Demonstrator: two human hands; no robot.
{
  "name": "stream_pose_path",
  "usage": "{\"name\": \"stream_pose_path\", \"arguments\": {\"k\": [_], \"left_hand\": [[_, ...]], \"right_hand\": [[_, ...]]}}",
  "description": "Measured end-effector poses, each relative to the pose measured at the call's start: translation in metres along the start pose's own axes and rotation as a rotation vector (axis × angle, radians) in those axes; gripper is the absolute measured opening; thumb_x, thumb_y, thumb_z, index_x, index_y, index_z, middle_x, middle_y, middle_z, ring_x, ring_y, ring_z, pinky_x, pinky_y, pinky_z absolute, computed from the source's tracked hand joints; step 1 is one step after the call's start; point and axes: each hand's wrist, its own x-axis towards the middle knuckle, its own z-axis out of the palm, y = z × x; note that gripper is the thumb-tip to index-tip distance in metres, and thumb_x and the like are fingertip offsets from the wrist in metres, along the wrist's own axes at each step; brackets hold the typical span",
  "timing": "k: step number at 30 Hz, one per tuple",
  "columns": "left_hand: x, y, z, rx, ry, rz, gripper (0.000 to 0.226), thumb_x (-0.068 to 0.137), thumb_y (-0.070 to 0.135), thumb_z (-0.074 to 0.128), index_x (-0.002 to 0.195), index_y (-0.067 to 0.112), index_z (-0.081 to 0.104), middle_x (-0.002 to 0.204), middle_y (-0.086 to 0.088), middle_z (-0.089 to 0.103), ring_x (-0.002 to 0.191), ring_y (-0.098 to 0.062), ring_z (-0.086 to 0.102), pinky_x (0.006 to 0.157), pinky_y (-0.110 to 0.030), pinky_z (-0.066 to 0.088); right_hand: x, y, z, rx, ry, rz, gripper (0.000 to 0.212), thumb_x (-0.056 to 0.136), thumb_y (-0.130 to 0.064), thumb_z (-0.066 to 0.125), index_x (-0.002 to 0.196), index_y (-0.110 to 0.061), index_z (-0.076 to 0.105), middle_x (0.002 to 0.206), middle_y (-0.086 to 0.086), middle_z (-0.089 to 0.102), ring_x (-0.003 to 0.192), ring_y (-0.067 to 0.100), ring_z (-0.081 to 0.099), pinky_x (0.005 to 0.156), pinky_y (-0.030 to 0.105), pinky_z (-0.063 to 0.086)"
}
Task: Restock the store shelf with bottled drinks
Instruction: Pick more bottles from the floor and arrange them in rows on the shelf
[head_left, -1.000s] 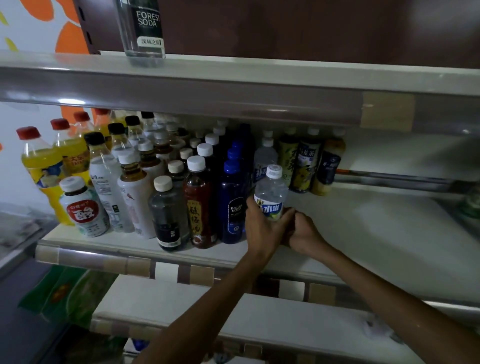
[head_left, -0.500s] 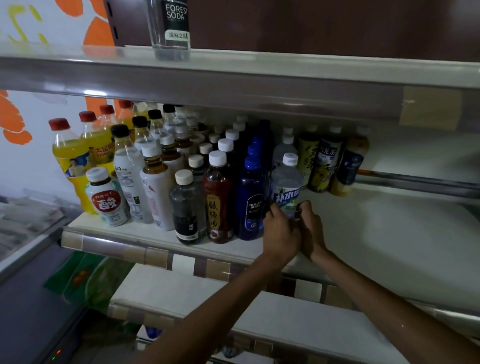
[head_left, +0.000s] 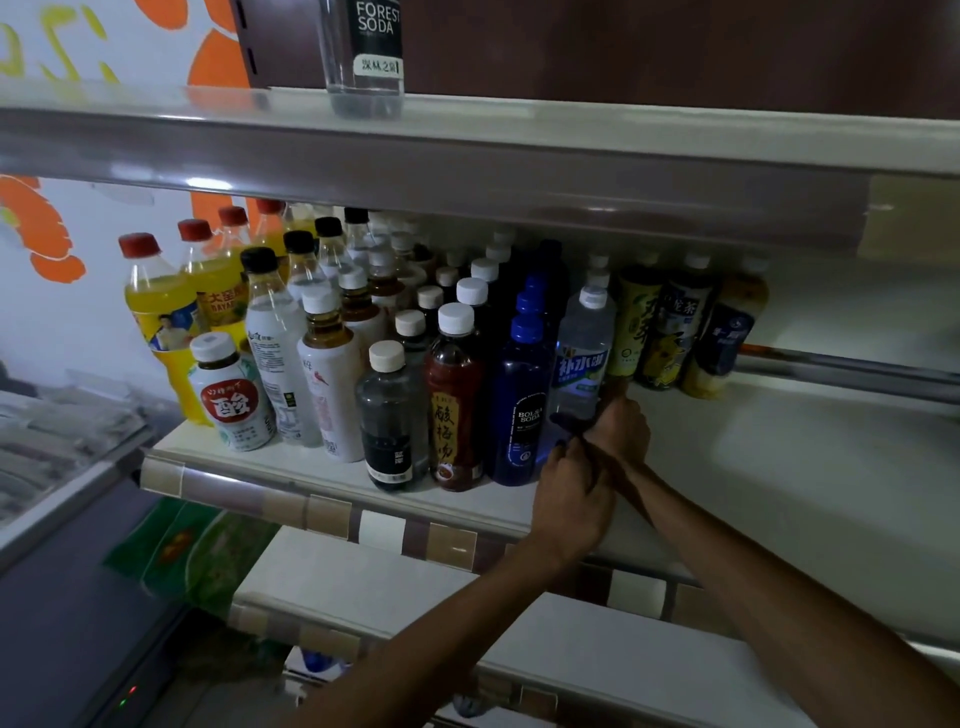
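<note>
A clear water bottle (head_left: 584, 353) with a white cap and a blue label stands on the white middle shelf (head_left: 779, 467), just right of a dark blue soda bottle (head_left: 519, 410). My right hand (head_left: 623, 428) is at the water bottle's base on its right side, and a finger curls across the front of it. My left hand (head_left: 571, 499) sits lower, at the shelf's front edge, against my right wrist. Its back faces me and its fingers are hidden, so its hold is unclear.
Rows of several mixed bottles (head_left: 322, 353) fill the shelf's left half. Three tea bottles (head_left: 670, 332) stand at the back right. The top shelf (head_left: 519, 156) overhangs closely and carries a Forest Soda bottle (head_left: 363, 52). A lower shelf (head_left: 519, 623) and a chest freezer (head_left: 52, 597) lie below.
The water bottle has gone further back along the row beside the blue bottle. My left hand has dropped back toward the shelf's front edge, while my right hand stays at the bottle's base.
</note>
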Motion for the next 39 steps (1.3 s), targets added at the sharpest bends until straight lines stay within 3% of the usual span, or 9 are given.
{"name": "stream_pose_path", "arguments": {"k": [4, 9, 12, 17, 22, 31, 34, 36, 39], "left_hand": [[-0.006, -0.002, -0.002, 0.046, -0.008, 0.026, 0.013, 0.097, 0.007, 0.044, 0.088, 0.013, 0.052, 0.085, 0.002, 0.052, 0.067, 0.0, 0.048, 0.059, -0.005, 0.037], [-0.012, -0.003, -0.008, 0.095, -0.078, -0.031, 0.022, 0.093, 0.009, 0.046, 0.114, 0.011, 0.054, 0.105, -0.008, 0.06, 0.086, -0.015, 0.061, 0.074, -0.024, 0.053], [-0.011, 0.003, -0.016, 0.157, -0.132, -0.074, 0.032, 0.092, 0.008, 0.05, 0.124, 0.01, 0.053, 0.11, -0.009, 0.061, 0.087, -0.016, 0.06, 0.072, -0.023, 0.05], [-0.004, 0.006, -0.029, 0.325, -0.27, -0.018, 0.033, 0.093, 0.009, 0.05, 0.125, 0.005, 0.058, 0.117, -0.011, 0.062, 0.1, -0.024, 0.063, 0.084, -0.029, 0.05], [-0.009, -0.003, -0.038, 0.463, -0.401, 0.099, 0.037, 0.093, 0.015, 0.051, 0.13, 0.011, 0.058, 0.124, -0.011, 0.063, 0.109, -0.025, 0.061, 0.092, -0.034, 0.051], [-0.063, -0.005, -0.043, 0.601, -0.396, 0.363, 0.029, 0.095, 0.023, 0.043, 0.112, 0.011, 0.063, 0.115, -0.013, 0.063, 0.107, -0.031, 0.055, 0.091, -0.037, 0.043], [-0.091, 0.001, -0.033, 0.684, -0.406, 0.387, 0.042, 0.095, 0.026, 0.042, 0.135, 0.013, 0.05, 0.14, -0.014, 0.047, 0.132, -0.033, 0.038, 0.115, -0.048, 0.023], [-0.109, 0.006, -0.029, 0.756, -0.439, 0.378, 0.051, 0.094, 0.026, 0.043, 0.143, 0.012, 0.04, 0.155, -0.017, 0.024, 0.144, -0.037, 0.017, 0.118, -0.052, 0.009], [-0.135, 0.014, -0.024, 0.732, -0.534, 0.388, 0.058, 0.094, 0.025, 0.046, 0.148, 0.014, 0.031, 0.159, -0.019, 0.012, 0.146, -0.039, 0.009, 0.118, -0.049, 0.013]], "right_hand": [[-0.003, 0.002, 0.001, -0.028, 0.002, -0.014, 0.05, 0.091, -0.034, 0.062, 0.125, -0.003, 0.045, 0.11, 0.023, 0.064, 0.1, 0.04, 0.062, 0.077, 0.043, 0.047], [0.004, 0.011, -0.009, -0.04, -0.13, -0.034, 0.061, 0.081, -0.032, 0.076, 0.128, -0.013, 0.043, 0.114, 0.015, 0.064, 0.101, 0.037, 0.062, 0.078, 0.04, 0.053], [0.002, 0.022, -0.022, -0.061, -0.209, -0.024, 0.066, 0.079, -0.042, 0.076, 0.128, -0.014, 0.043, 0.116, 0.012, 0.061, 0.104, 0.033, 0.061, 0.081, 0.041, 0.053], [-0.012, 0.038, -0.039, -0.126, -0.205, -0.048, 0.049, 0.085, -0.039, 0.069, 0.121, -0.013, 0.05, 0.109, 0.013, 0.064, 0.098, 0.032, 0.062, 0.075, 0.038, 0.052], [-0.041, 0.036, -0.046, -0.321, -0.166, -0.061, 0.035, 0.09, -0.037, 0.063, 0.116, -0.015, 0.055, 0.115, 0.011, 0.065, 0.105, 0.031, 0.059, 0.082, 0.037, 0.05], [-0.141, 0.037, -0.064, -0.451, -0.068, -0.024, 0.031, 0.091, -0.017, 0.054, 0.123, -0.016, 0.056, 0.116, 0.011, 0.065, 0.111, 0.031, 0.054, 0.088, 0.038, 0.043], [-0.18, 0.042, -0.073, -0.477, -0.014, -0.058, 0.033, 0.088, -0.009, 0.053, 0.12, -0.014, 0.059, 0.114, 0.011, 0.066, 0.109, 0.031, 0.055, 0.087, 0.038, 0.042], [-0.205, 0.045, -0.079, -0.498, -0.011, -0.073, 0.036, 0.087, -0.007, 0.054, 0.122, -0.012, 0.058, 0.118, 0.011, 0.063, 0.11, 0.031, 0.055, 0.088, 0.037, 0.043], [-0.239, 0.059, -0.085, -0.504, -0.001, -0.045, 0.048, 0.08, -0.008, 0.058, 0.127, -0.013, 0.055, 0.124, 0.011, 0.06, 0.112, 0.032, 0.056, 0.089, 0.038, 0.045]]}}
